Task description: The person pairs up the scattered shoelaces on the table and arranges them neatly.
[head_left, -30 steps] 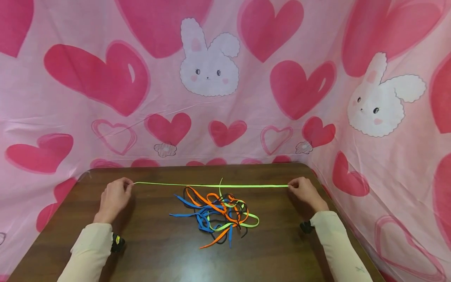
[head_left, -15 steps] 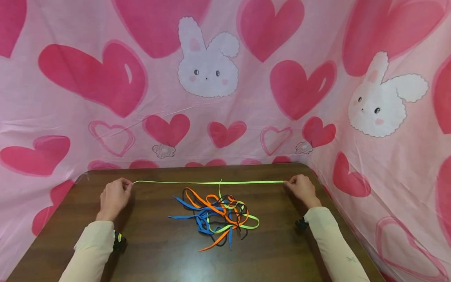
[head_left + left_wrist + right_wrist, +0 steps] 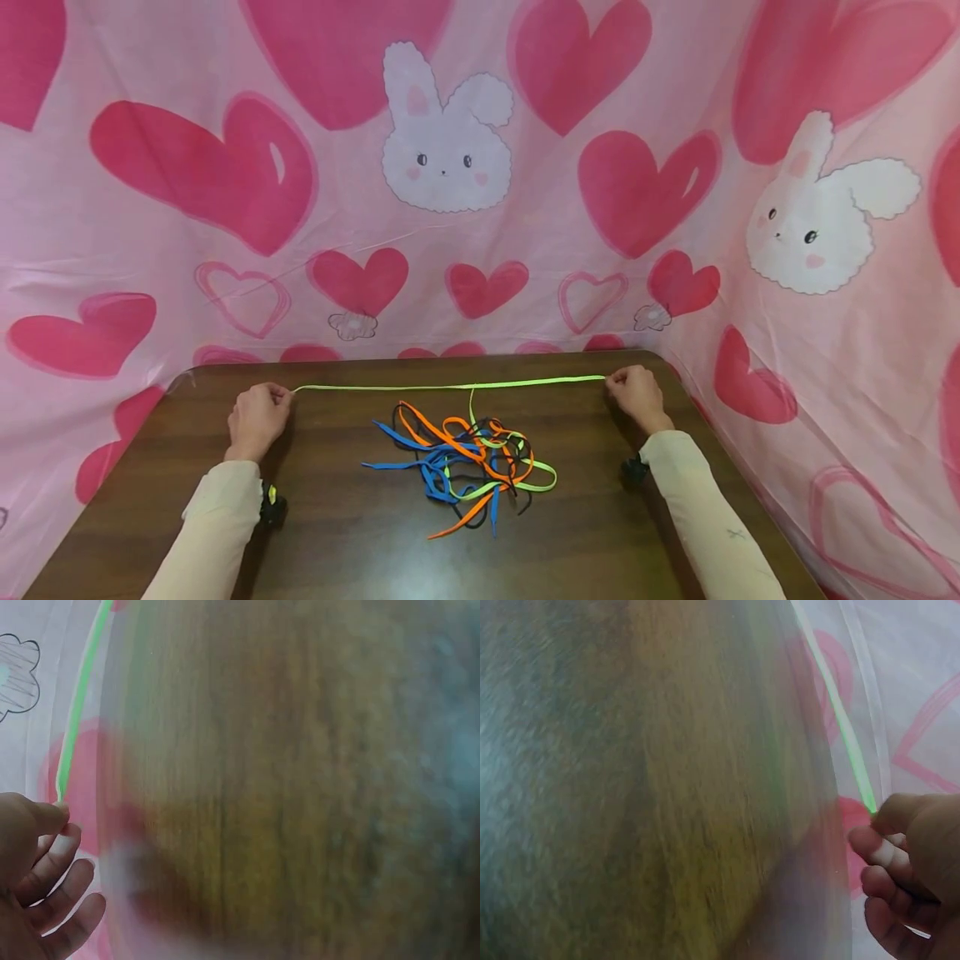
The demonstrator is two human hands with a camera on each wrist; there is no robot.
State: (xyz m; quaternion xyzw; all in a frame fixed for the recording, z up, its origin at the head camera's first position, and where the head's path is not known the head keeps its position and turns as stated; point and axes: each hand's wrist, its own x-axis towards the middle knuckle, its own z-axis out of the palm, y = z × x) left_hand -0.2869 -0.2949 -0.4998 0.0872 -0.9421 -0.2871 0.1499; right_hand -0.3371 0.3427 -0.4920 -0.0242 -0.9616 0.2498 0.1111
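The left hand (image 3: pixel 258 412) and the right hand (image 3: pixel 635 396) each pinch one end of a lime-green lace (image 3: pixel 540 382) between thumb and forefinger; in the wrist views the other fingers bend loosely beneath. The lace stretches nearly straight from hand to hand across the far part of the brown table (image 3: pixel 337 533).

Taking the tangle of laces (image 3: pixel 468 451) in the middle as the centre of the clock, with twelve away from the person, the left hand sits between nine and ten, the right between two and three, and the held lace crosses at twelve. The tangle mixes blue, orange, black and lime. Blue ends point to nine, ten and five o'clock, an orange end to seven, and a lime loop bulges at three. A lime strand rises at twelve up to the held lace; whether they touch, I cannot tell.

Cream sleeves (image 3: pixel 213 517) cover both forearms, with a dark device (image 3: pixel 272 506) at each wrist. Beyond the table hangs pink cloth (image 3: pixel 480 237) patterned with hearts and rabbit heads.
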